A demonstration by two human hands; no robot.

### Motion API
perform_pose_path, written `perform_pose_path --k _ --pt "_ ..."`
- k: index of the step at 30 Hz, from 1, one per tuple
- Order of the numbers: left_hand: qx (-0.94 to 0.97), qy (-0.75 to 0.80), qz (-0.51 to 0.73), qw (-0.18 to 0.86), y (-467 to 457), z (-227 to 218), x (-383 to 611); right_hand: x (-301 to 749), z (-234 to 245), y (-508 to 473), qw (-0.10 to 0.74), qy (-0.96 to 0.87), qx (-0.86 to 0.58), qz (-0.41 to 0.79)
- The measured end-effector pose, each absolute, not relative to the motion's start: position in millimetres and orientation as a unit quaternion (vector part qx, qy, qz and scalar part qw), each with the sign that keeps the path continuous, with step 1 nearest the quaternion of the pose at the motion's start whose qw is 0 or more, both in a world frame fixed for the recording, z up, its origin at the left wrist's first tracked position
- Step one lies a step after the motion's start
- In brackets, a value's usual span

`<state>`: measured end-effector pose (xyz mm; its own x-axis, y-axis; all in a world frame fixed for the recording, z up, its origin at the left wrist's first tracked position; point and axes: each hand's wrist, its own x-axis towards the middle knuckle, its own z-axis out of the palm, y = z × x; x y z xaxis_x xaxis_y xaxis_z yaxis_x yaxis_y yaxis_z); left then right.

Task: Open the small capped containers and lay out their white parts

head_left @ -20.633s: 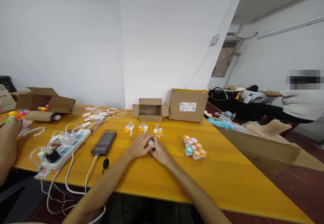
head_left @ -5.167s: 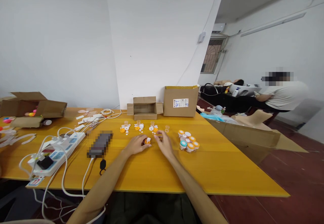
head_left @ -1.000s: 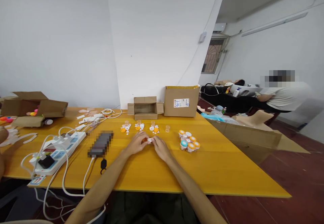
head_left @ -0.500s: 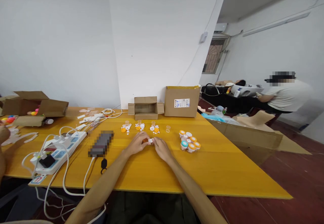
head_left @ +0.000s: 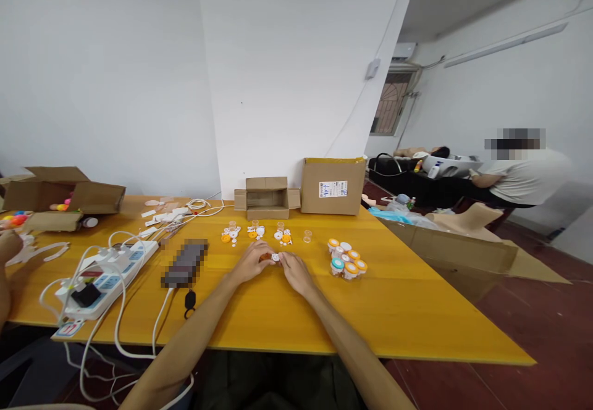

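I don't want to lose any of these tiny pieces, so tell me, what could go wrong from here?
The small white piece sits between the fingertips of the left hand and right hand; a loosened grip might drop it.
The loose white and orange parts lie just beyond the fingers, so a stray brush could scatter them.
A white cable drapes over the table edge near the left forearm and could get snagged.

A small white disc (head_left: pixel 275 257) sits pinched at the middle of the grip, between left hand (head_left: pixel 252 263) and right hand (head_left: pixel 295 272), its dark-specked face showing. The specks are too small to identify. Beside it, on the grip's left, an orange piece (head_left: pixel 265 256) shows inside the curled fingers, mostly hidden, shape unclear.
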<state>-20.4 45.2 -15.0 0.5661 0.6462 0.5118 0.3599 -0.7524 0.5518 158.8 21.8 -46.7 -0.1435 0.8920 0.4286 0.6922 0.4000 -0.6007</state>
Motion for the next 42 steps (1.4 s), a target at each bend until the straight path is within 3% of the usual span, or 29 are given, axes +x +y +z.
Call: perform_pose_path --k 12,26,42 --pt "0.874 0.304 0.350 0.146 43.1 -13.2 -19.5 158.1 -38.5 18.2 0.428 -0.707 -0.530 0.188" --pt "0.902 0.305 0.293 0.090 39.8 -13.2 -18.9 156.5 -36.7 16.9 0.490 -0.673 -0.530 0.164" --pt "0.849 0.335 0.372 0.171 45.0 -11.8 -17.7 157.2 -35.2 12.9 0.463 -0.705 -0.520 0.133"
